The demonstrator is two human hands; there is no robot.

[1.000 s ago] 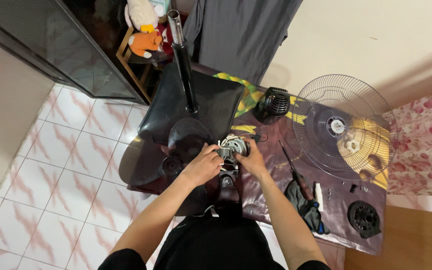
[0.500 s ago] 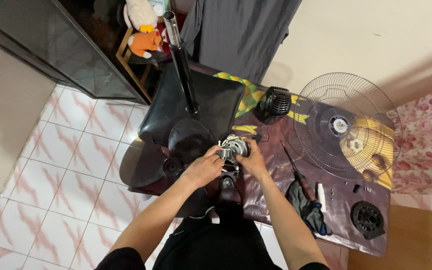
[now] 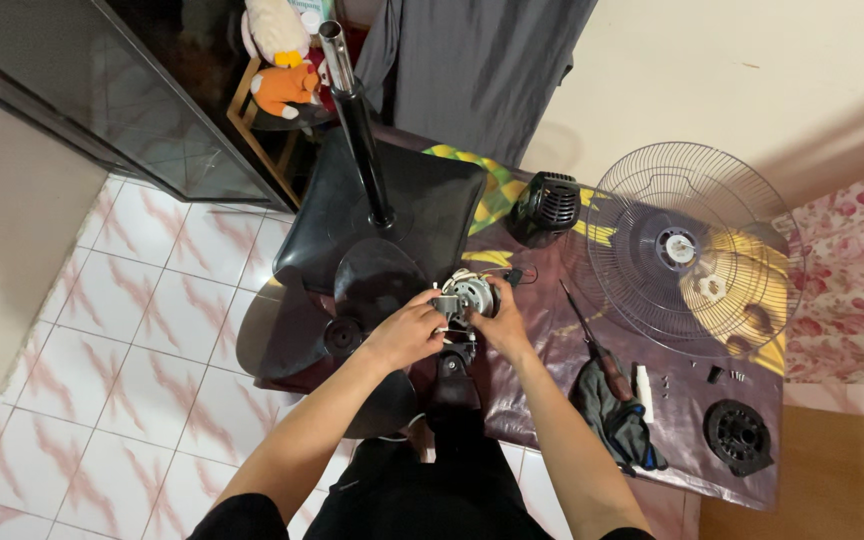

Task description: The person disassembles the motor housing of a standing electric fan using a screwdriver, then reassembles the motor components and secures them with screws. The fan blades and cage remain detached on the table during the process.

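We have both hands on the motor (image 3: pixel 472 296), which sits at the middle of the dark mat (image 3: pixel 552 340), beside the blade (image 3: pixel 352 300). Our left hand (image 3: pixel 407 330) grips its near side; our right hand (image 3: pixel 497 320) clasps the other. Compared with a second ago, little has moved: the grip is the same, so we judge the work on the motor unfinished. The screwdriver (image 3: pixel 592 345) lies untouched beside the grille (image 3: pixel 687 255).

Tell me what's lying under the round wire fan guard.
Under the round wire fan guard a dark printed mat with yellow patches shows through the wires. What lies below that mat is covered, so it cannot be told.
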